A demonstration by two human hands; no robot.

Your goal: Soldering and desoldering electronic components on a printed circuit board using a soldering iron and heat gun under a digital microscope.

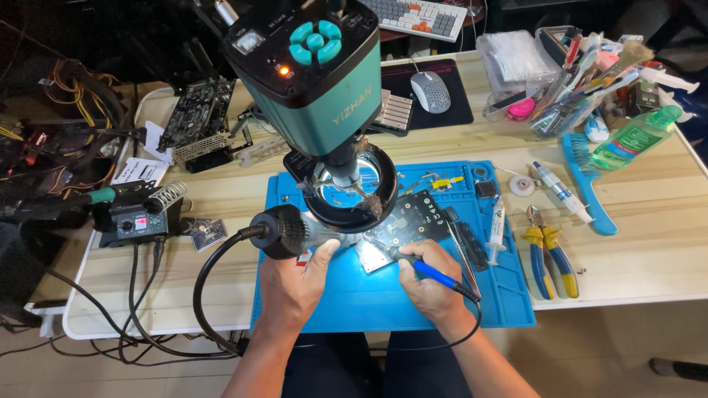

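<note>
Your left hand (291, 284) is clamped on the black hot-air handle (284, 230), its nozzle running toward 3 o'clock. Your right hand (428, 284), the nearer one, pinches the blue-handled iron (435, 274), tip toward 10 o'clock. Circuit board (409, 219) lies at 12 o'clock from those fingers, on the blue mat (369, 302).

pliers (549, 258), blue brush (588, 180), mouse (431, 91), green bottle (636, 138)

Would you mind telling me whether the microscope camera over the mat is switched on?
On, it seems: the teal microscope camera shows a glowing orange indicator light on its top face.
</note>
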